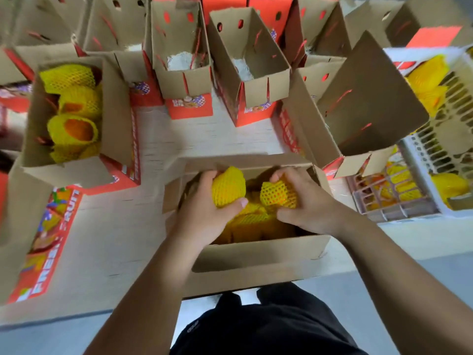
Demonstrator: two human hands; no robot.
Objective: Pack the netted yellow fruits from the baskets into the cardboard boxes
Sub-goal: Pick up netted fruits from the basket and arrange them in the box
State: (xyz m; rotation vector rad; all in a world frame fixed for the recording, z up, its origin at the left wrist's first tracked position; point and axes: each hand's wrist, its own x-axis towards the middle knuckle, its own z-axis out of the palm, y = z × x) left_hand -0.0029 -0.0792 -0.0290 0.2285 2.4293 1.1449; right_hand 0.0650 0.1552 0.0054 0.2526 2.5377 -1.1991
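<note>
Here, over an open cardboard box [256, 252] on the surface, the left hand [202, 211] grips one netted yellow fruit [227, 187]; the right hand [304, 201] grips another netted fruit [277, 194].

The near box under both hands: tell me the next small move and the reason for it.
Probably lower both fruits into the near box and let go. The left hand grips one netted fruit and the right hand grips another, both just above the netted fruits already lying inside, so they seem ready to be set down.
</note>
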